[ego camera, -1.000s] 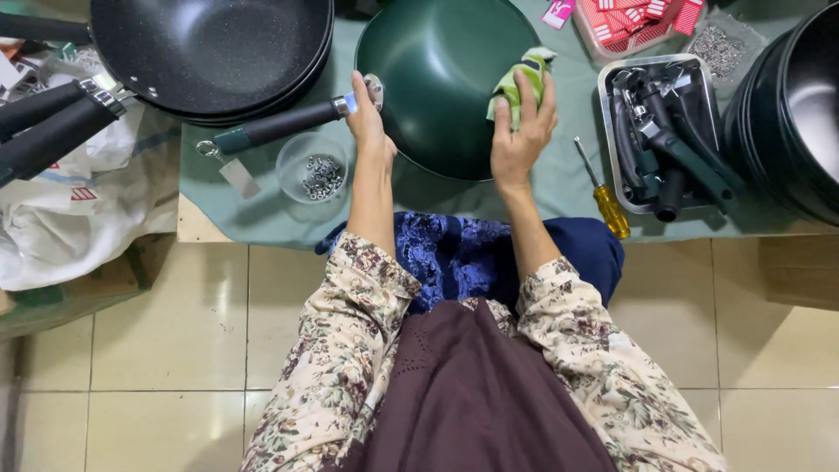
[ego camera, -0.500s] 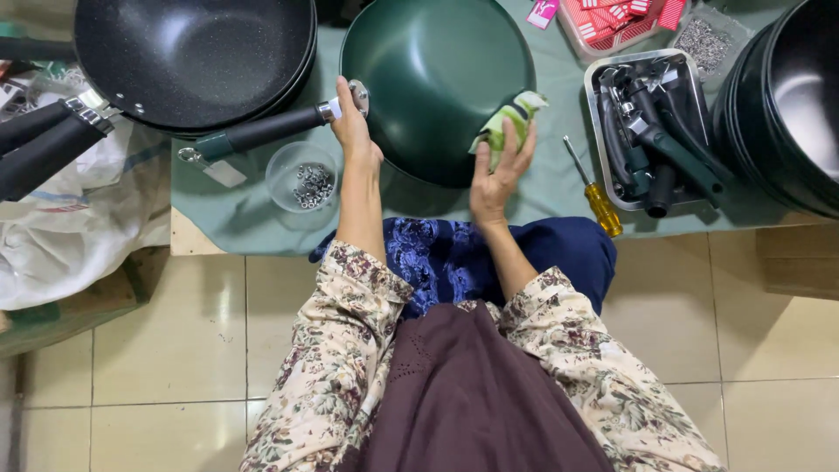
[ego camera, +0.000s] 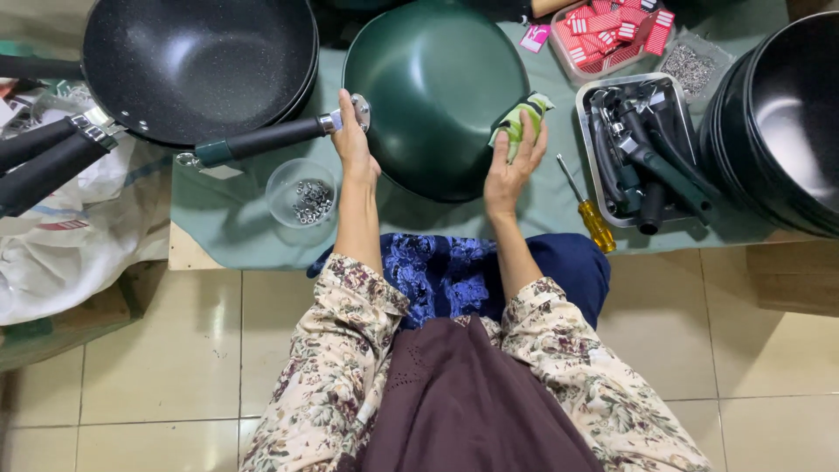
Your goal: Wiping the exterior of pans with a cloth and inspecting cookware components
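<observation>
Head view: left hand (ego camera: 352, 144) steadies green pan (ego camera: 437, 96); right hand (ego camera: 511, 166) apparently presses cloth (ego camera: 522, 122).

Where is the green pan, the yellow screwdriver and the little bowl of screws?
green pan (ego camera: 433, 83), head view, on its upturned green body.
yellow screwdriver (ego camera: 598, 225), head view, on its yellow handle.
little bowl of screws (ego camera: 284, 179), head view, on its clear wall.
</observation>
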